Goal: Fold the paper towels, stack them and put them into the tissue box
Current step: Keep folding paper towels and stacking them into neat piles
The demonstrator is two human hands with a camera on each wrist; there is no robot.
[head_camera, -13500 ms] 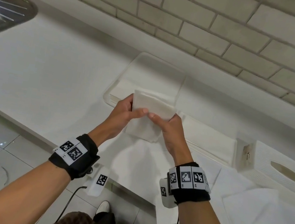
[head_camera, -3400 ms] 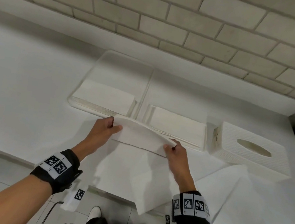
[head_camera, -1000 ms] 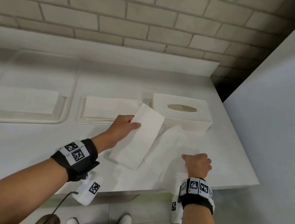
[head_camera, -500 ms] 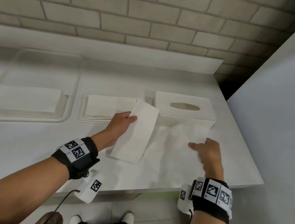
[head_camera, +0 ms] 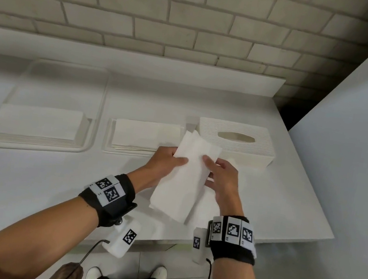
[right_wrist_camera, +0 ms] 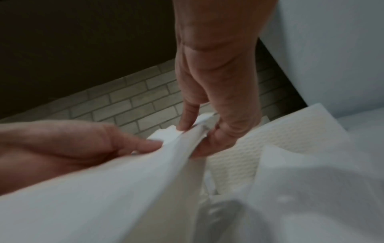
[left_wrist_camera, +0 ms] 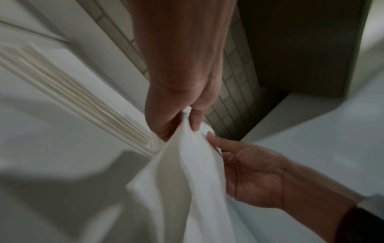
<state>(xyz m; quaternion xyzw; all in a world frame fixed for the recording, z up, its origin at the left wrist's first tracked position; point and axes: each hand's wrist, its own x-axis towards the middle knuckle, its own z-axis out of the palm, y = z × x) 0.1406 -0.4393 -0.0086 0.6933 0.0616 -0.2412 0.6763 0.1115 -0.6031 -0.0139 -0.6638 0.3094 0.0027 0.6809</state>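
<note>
Black wristbands (head_camera: pixel 111 202) (2, with checkered square tags), white shoes (head_camera: pixel 159 273).

Likely kitchen: white countertop (head_camera: pixel 24 185), brick-tile backsplash (head_camera: pixel 150 12), tiled floor (head_camera: pixel 158 257).

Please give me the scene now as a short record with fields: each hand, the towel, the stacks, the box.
left hand: pinches the held paper towel's left edge
right hand: pinches its right edge
held paper towel: folded, lifted above the counter
middle stack: folded towels, left of the tissue box
left stack: folded towels in a clear tray
tissue box: white, slot on top, nothing sticking out
counter: loose sheets under the hands
</note>
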